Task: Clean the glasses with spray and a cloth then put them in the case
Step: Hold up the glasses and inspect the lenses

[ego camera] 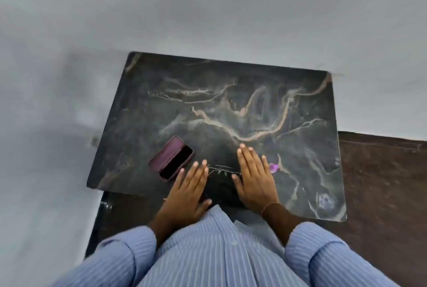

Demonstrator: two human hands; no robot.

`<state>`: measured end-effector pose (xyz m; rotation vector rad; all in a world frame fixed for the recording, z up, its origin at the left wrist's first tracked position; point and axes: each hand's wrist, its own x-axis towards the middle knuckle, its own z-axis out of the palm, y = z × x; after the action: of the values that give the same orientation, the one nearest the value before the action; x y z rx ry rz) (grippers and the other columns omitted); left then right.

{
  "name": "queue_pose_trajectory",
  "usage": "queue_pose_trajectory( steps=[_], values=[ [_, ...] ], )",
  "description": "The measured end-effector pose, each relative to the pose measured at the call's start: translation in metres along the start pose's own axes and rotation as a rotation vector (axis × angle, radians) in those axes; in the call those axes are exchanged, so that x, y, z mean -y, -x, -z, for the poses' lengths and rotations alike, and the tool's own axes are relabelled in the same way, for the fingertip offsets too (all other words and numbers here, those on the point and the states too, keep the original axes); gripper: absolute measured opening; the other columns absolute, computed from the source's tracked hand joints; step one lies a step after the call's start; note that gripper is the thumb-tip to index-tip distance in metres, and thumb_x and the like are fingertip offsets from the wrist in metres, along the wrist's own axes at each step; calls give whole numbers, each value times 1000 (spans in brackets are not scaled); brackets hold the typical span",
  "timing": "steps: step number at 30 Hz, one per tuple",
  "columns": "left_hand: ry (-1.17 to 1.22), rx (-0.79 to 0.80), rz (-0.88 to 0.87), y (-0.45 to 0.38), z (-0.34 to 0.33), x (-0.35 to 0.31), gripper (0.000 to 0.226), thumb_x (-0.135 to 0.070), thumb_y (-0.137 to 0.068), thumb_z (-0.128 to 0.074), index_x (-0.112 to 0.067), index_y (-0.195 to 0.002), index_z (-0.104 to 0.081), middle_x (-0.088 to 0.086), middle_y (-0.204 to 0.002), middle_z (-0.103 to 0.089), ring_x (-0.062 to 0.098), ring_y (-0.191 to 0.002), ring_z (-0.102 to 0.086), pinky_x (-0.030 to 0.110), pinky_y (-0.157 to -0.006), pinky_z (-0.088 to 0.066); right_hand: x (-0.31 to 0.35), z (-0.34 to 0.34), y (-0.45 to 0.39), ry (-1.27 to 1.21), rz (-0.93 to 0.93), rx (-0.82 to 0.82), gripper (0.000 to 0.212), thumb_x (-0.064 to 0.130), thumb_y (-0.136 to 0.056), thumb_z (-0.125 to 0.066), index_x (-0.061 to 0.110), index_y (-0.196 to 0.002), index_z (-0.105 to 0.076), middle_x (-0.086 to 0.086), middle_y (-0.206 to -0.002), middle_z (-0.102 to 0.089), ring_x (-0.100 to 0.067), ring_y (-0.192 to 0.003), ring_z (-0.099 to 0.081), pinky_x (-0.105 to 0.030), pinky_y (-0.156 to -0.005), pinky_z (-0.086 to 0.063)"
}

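Observation:
Thin-framed glasses [222,170] lie on the dark marble table [231,106] between my two hands, hard to make out against the stone. My left hand [188,190] lies flat with straight fingers just left of them. My right hand [255,175] lies flat just right of them. An open maroon glasses case [171,158] sits left of my left hand, its purple-lined lid turned up. A small purple object [274,167] peeks out by my right hand's little finger; what it is I cannot tell. I see neither a cloth nor a spray bottle clearly.
The table stands against a grey wall [208,9] at the back and left. Brown floor [381,182] shows to the right of the table. My blue striped shirt [219,252] fills the bottom of the view.

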<state>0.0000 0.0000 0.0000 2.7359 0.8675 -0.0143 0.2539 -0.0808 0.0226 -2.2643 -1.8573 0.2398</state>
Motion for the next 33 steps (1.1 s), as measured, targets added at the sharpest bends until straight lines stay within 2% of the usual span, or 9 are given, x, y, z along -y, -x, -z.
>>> queue_pose_trajectory(
  steps=[2, 4, 6, 10, 14, 19, 23, 29, 33],
  values=[
    [86, 69, 57, 16, -14, -5, 94, -57, -109, -45, -9, -177, -1, 6, -188, 12, 32, -174, -8, 53, -136, -10, 1, -10, 13, -26, -32, 67, 78, 43, -103, -56, 9, -169, -33, -10, -178, -31, -34, -158, -41, -59, -122, -43],
    [144, 101, 123, 26, -25, -6, 92, -53, -111, -45, -10, -177, 5, 5, -188, 14, 29, -175, -2, 49, -138, -8, 3, -21, 29, -22, -80, 114, 78, 45, -101, -58, 10, -167, -37, -10, -175, -37, -36, -150, -49, -54, -116, -50],
    [221, 146, 153, 12, -30, 3, 88, -50, -113, -41, -11, -175, 8, 5, -187, 15, 25, -175, 7, 50, -140, -12, 1, -33, 31, -62, -117, 154, 79, 48, -100, -62, 10, -166, -40, -8, -172, -42, -35, -144, -54, -51, -110, -54],
    [291, 169, 164, -19, -44, 13, 83, -50, -114, -34, -9, -174, 6, 9, -187, 9, 27, -175, 6, 55, -140, -19, -6, -65, 27, -106, -165, 120, 84, 54, -98, -66, 11, -165, -41, -9, -165, -50, -32, -135, -59, -45, -105, -56],
    [349, 73, 222, -36, -76, 12, 84, -53, -113, -31, -7, -174, 3, 9, -187, 7, 26, -175, 7, 53, -141, -12, -16, -94, 19, -147, -180, 12, 81, 56, -96, -69, 14, -162, -47, -7, -155, -58, -30, -122, -64, -43, -97, -54],
    [278, -94, 216, -32, -106, 10, 88, -53, -113, -35, -6, -177, 3, 3, -189, 4, 23, -175, 8, 33, -139, 7, -25, -117, 19, -206, -195, -155, 84, 59, -91, -74, 19, -161, -48, -1, -151, -55, -26, -127, -60, -43, -104, -48],
    [326, -158, 214, -32, -111, 11, 87, -52, -111, -37, -10, -178, 0, -7, -189, -1, 17, -175, 7, 28, -138, 7, -30, -122, 20, -241, -156, -223, 82, 58, -88, -80, 19, -156, -55, 3, -140, -59, -22, -119, -60, -46, -104, -52],
    [344, -248, 172, -27, -118, 15, 79, -54, -111, -30, -19, -179, -12, -24, -181, 0, -2, -171, 2, 21, -137, 5, -34, -128, 23, -264, -83, -336, 63, 53, -90, -79, 21, -143, -69, 10, -120, -65, 1, -97, -52, -18, -93, -46],
    [380, -284, 186, -29, -115, 16, 78, -55, -108, -26, -25, -179, -14, -25, -179, -5, -7, -169, 3, 11, -131, 11, -32, -126, 23, -301, -52, -366, 60, 51, -87, -83, 21, -138, -74, 9, -113, -67, -2, -88, -53, -27, -86, -52]
  ],
)
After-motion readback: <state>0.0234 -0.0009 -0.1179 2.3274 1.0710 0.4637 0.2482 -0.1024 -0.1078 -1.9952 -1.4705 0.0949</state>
